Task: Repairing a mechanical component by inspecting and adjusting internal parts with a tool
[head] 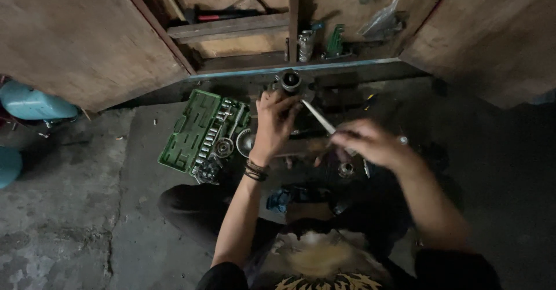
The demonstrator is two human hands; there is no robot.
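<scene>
The round metal part (290, 81) sits on the dark floor just below the open wooden cabinet (243, 35), at the far edge of my reach, its ringed top facing up at me. My left hand (274, 119) is stretched forward, wrist bent and bracelets showing, with the fingers curled down over the near side of that part; they touch it, but I cannot tell how firmly they close on it. My right hand (370, 142) is blurred, held lower and to the right, its fingers folded shut around the handle end of a slim metal tool (318, 118) whose pale shaft slants up and left toward the part; its tip is hard to make out against the dark clutter. Just left of my left forearm lies one open green socket case (194, 129), with rows of shiny sockets I cannot count, and a round toothed piece (245, 142) beside it. A small ring-shaped piece (346, 169) rests near my right wrist. My legs are folded under me, mostly lost in shadow, and a blue rag (282, 198) lies between them. Two pale blue rounded shapes (32, 103) are cut off at the left edge.
</scene>
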